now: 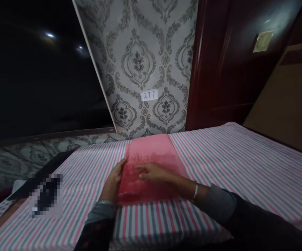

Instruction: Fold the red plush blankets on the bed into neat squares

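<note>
A flat rectangular piece (151, 143), pale pink at its far end and deepening to dark red near me, lies on a striped cloth. Whether it is fabric or another sheet material I cannot tell. My left hand (116, 174) grips its left edge, fingers pointing away from me. Over the middle of the red part is my right hand (151, 172), reaching in from the right with its index finger stretched out and thumb apart. It appears to touch the surface and holds nothing visible.
Pink, grey and white stripes cover the table cloth (219, 153). A large black screen (41, 76) stands at the left, with patterned wallpaper (140, 42) behind. A number label (149, 95) is on the wall. At right are a dark red door panel (219, 62) and a cardboard box (292, 97).
</note>
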A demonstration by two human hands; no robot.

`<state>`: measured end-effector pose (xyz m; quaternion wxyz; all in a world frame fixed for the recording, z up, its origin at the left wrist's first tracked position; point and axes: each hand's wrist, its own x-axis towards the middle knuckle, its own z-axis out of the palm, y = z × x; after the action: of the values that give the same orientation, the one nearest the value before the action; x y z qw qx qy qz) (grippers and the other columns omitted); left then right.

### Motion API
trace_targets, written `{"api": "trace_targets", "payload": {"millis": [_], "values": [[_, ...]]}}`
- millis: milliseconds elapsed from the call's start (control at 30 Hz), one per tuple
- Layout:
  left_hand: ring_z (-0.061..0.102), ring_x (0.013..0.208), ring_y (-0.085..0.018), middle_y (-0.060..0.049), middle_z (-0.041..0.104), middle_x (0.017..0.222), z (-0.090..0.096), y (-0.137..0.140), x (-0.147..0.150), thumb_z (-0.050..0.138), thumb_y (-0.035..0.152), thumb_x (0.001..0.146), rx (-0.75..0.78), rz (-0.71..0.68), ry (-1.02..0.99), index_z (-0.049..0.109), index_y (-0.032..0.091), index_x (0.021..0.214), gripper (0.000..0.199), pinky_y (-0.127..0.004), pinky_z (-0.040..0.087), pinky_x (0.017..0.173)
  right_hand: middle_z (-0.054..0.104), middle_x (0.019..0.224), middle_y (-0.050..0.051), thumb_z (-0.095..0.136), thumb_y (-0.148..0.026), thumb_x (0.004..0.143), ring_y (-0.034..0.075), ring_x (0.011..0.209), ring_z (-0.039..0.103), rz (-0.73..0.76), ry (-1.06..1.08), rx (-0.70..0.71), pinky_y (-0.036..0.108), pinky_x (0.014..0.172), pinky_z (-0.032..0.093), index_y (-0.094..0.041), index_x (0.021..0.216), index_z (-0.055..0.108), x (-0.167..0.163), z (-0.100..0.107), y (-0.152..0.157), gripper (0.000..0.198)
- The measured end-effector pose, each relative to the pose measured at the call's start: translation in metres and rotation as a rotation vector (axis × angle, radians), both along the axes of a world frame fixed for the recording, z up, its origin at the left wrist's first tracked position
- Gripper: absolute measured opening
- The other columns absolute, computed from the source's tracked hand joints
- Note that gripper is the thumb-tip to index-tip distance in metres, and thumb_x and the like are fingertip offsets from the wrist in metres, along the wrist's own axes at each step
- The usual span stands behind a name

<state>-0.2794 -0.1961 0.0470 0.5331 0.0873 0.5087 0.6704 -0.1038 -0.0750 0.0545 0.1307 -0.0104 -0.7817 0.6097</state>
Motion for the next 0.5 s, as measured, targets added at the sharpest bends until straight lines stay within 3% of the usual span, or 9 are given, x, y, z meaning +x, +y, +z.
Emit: {"api": "trace_targets", "payload": {"millis": [100, 200, 267, 400, 500], "values": [[0.074, 0.091, -0.032, -0.010, 0.077, 0.093, -0.001, 0.011, 0.002, 0.078, 0.028, 0.076, -0.023, 0.100, 0.144, 0.067, 0.017, 0.122, 0.049, -0.042, 0.060, 0.079, 0.074, 0.088, 0.004, 0.068, -0.038, 0.074, 0.018, 0.070, 0.065, -0.242, 0.002, -0.101, 0.030, 0.063, 0.052, -0.020, 0.106, 0.075, 0.037, -0.008, 0.036, 0.037], [0.073, 0.090, -0.028, -0.008, 0.076, 0.099, 0.007, 0.025, 0.001, 0.083, 0.012, 0.063, -0.044, 0.223, 0.325, 0.062, 0.021, 0.132, 0.072, -0.038, 0.059, 0.078, 0.075, 0.098, 0.005, 0.071, -0.037, 0.070, 0.023, 0.090, 0.067, -0.609, 0.054, -0.038, 0.034, 0.076, 0.055, -0.023, 0.096, 0.075, 0.079, -0.013, 0.077, 0.029], [0.073, 0.087, -0.025, -0.008, 0.076, 0.101, 0.011, 0.031, -0.001, 0.082, 0.007, 0.060, -0.036, 0.229, 0.417, 0.056, 0.021, 0.139, 0.084, -0.035, 0.059, 0.076, 0.074, 0.103, 0.006, 0.070, -0.036, 0.070, 0.024, 0.097, 0.067, -0.754, 0.028, -0.053, 0.036, 0.082, 0.055, -0.023, 0.099, 0.073, 0.104, -0.022, 0.094, 0.032], [0.071, 0.079, -0.021, -0.004, 0.076, 0.096, 0.008, 0.032, -0.007, 0.078, 0.006, 0.063, -0.029, 0.237, 0.559, 0.050, 0.022, 0.144, 0.087, -0.032, 0.057, 0.075, 0.072, 0.109, 0.008, 0.071, -0.039, 0.071, 0.023, 0.095, 0.068, -0.818, -0.054, -0.247, 0.033, 0.073, 0.057, -0.022, 0.111, 0.069, 0.136, -0.047, 0.094, 0.044], [0.070, 0.076, -0.021, -0.003, 0.075, 0.085, -0.003, 0.027, -0.010, 0.080, 0.005, 0.062, -0.152, 0.291, 0.646, 0.062, 0.015, 0.129, 0.070, -0.031, 0.055, 0.075, 0.074, 0.098, 0.007, 0.073, -0.044, 0.074, 0.023, 0.085, 0.070, -0.765, -0.146, -0.395, 0.032, 0.068, 0.058, -0.023, 0.118, 0.066, 0.144, -0.058, 0.074, 0.049]]}}
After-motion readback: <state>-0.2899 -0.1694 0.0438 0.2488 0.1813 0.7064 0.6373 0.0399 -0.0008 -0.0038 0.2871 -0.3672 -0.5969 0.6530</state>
